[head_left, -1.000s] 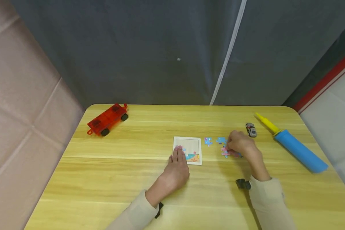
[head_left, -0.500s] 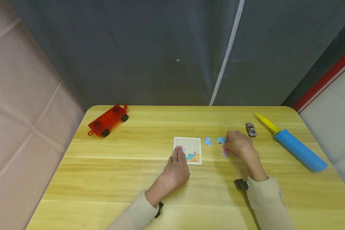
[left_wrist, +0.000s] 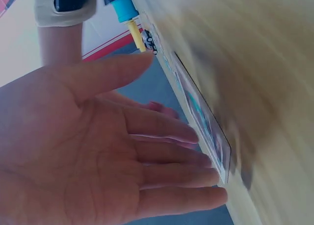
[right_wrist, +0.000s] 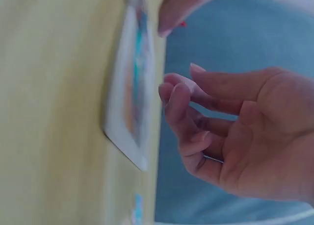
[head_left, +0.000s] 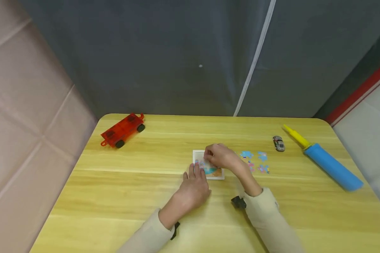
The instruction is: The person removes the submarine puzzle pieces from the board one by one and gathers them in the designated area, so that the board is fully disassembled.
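Straight fingers of my left hand [head_left: 194, 189] rest at the lower left of a small square jigsaw puzzle tray [head_left: 222, 178], partly covering it. Blue and sand-coloured picture pieces fill the tray's lower part. My right hand [head_left: 221, 156] is over the tray's upper right, thumb and index finger bent toward each other. In the right wrist view the right hand's fingers [right_wrist: 176, 100] are curled close above the tray, and I cannot tell whether a puzzle piece is between the fingertips. Loose puzzle pieces lie right of the tray, among them a blue one [head_left: 246, 154] and a pink one [head_left: 264, 169].
A small toy car [head_left: 278, 143] stands behind the loose pieces. Beside it lies a blue hand pump [head_left: 333, 167] with a yellow nozzle. A red wheeled toy wagon [head_left: 123, 130] sits at the back left of the wooden table [head_left: 120, 196]. Behind hangs a dark curtain [head_left: 145, 63].
My right hand has moved left from the loose pieces to over the tray, uncovering a blue piece. The piece nearest the tray no longer shows. My left hand stays on the tray.
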Demonstrator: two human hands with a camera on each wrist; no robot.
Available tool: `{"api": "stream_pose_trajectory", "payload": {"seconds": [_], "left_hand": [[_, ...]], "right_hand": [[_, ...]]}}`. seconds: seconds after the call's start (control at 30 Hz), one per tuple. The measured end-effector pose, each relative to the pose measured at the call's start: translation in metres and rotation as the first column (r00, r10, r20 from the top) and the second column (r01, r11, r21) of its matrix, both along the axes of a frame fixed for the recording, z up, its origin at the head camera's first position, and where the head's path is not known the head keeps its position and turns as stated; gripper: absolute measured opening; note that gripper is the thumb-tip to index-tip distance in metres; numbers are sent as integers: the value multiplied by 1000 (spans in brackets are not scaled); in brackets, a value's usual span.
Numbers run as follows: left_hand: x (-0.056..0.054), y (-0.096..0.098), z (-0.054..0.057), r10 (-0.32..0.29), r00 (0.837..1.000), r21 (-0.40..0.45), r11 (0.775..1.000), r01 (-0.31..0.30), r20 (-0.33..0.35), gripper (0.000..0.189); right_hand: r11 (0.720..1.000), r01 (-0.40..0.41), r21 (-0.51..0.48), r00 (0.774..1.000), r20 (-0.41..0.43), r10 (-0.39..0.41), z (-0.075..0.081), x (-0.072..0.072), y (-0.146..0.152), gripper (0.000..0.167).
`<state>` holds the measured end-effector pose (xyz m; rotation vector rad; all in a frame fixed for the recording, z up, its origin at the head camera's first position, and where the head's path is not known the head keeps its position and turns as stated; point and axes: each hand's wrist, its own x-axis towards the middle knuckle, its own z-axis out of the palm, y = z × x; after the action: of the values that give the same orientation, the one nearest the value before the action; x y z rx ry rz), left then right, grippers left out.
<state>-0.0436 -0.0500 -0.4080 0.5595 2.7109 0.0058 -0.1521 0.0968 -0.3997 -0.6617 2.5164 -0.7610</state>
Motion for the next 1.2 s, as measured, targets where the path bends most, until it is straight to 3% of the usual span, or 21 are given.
{"api": "stream_pose_trajectory", "payload": {"seconds": [0.13,0.23,0.37,0.53,0.73,0.9,1.03,1.13,1.2], "left_hand": [[1,-2,-30,-5,1000,-5,1000,5,-24,79],[0,-5,-48,-10,1000,9,1000,10,-26,81],[-2,-5,-55,-24,999,-6,1000,24,-35,84],[-5,-8,-57,-39,999,3,999,39,5,85],[-7,-13,-59,-34,997,50,998,31,64,85],[-3,-11,-46,-5,997,76,997,-1,76,86],[2,-8,-25,7,996,40,999,-11,85,83],[4,-7,-20,14,996,26,1000,-17,89,82],[4,-7,-28,21,996,41,999,-24,84,84]], "right_hand": [[1000,-5,26,999,-40,6,-9,0,-9,13],[999,24,22,1000,-19,-24,-11,0,-10,13],[999,40,-11,999,-1,-40,-11,-1,-8,15],[999,20,-39,1000,-5,-20,-14,0,-10,12],[994,79,-81,996,38,-76,-15,5,-14,5],[986,117,-117,993,18,-116,-17,8,-18,10],[986,136,-101,990,-20,-138,-17,7,-17,9],[985,148,-84,989,-12,-150,-14,4,-9,6],[986,149,-72,989,6,-149,-10,1,1,7]]}}
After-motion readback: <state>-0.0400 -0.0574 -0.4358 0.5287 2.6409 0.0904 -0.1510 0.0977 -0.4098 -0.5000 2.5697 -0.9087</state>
